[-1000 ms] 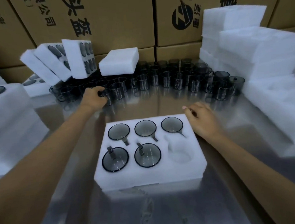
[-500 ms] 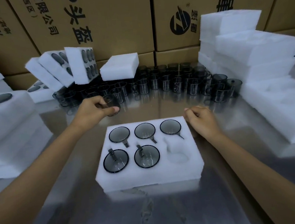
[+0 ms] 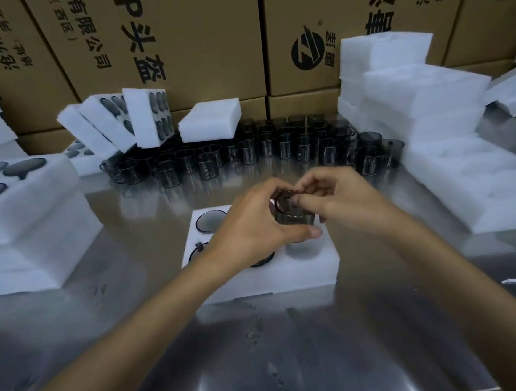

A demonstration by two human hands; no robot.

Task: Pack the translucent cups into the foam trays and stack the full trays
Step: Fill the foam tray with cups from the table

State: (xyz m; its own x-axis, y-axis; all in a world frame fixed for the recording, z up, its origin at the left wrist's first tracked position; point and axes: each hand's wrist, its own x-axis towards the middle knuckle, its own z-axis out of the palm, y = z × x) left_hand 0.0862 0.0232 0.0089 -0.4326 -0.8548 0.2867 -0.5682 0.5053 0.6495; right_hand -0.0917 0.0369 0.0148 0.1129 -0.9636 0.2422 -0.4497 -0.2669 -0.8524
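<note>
Both hands meet over the foam tray [image 3: 303, 272] on the steel counter [image 3: 262, 349], sharing one translucent cup [image 3: 293, 212]. The left hand [image 3: 253, 226] curls round the cup's near side, its thumb lying across the base of the cup wall and its fingers [image 3: 276, 189] arched over the rim. The right hand [image 3: 337, 201] pinches the rim from the other side, its fingers [image 3: 305, 202] tightly bent, one tip dipping just inside the mouth. The cup stands upright, held above the tray's near right pocket; whether its base touches the foam cannot be told. Left of the fingers, seated cups show in the tray's pockets, partly hidden by the left wrist. Beyond the fingers stand the loose cups [image 3: 247, 156] in rows, white foam stacks [image 3: 413, 99] on either side, cardboard boxes [image 3: 191, 31] behind.
</note>
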